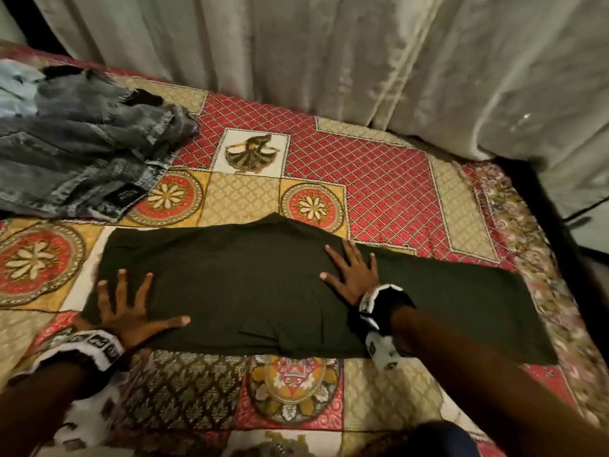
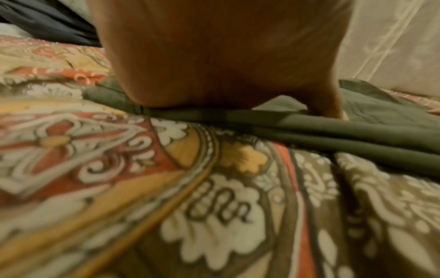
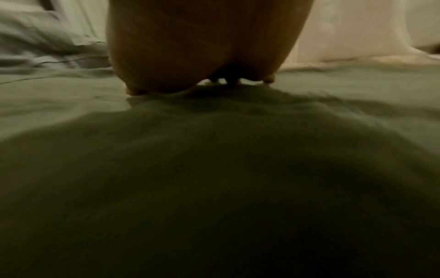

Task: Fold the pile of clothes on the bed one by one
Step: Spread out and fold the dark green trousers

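Observation:
A dark olive garment (image 1: 257,291) lies spread flat across the patterned bedspread (image 1: 230,390), folded lengthwise, its long part reaching to the right edge of the bed. My left hand (image 1: 131,305) lies flat with spread fingers on the garment's left end. My right hand (image 1: 352,268) presses flat with splayed fingers on its middle, near the far edge. In the left wrist view the palm (image 2: 214,56) rests on the garment's folded edge (image 2: 309,127). In the right wrist view the hand (image 3: 202,47) lies on the green cloth (image 3: 214,169).
A heap of grey denim clothes (image 1: 82,150) with a pale blue piece (image 1: 16,84) lies at the far left of the bed. White curtains (image 1: 362,54) hang along the far side. The bed's right edge (image 1: 560,258) drops to a dark floor.

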